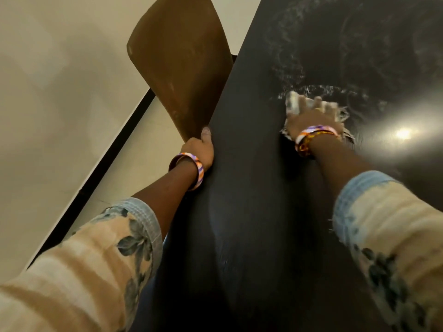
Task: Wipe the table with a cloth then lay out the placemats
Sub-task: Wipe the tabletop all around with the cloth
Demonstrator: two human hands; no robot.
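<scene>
The dark table [251,212] runs away from me up the middle of the view. My right hand [311,117] lies flat on a pale frayed cloth [293,103] and presses it onto the tabletop at the right; hand and cloth are blurred with motion. Pale swirling wipe marks [287,68] cover the surface beyond the cloth. My left hand [200,149] grips the table's left edge, thumb on top and fingers hidden below. No placemats are in view.
A brown chair back [179,68] stands against the table's left edge, just beyond my left hand. Beige floor tiles [60,92] with a black strip [107,159] lie to the left. A lamp glare [404,133] shines on the tabletop at right.
</scene>
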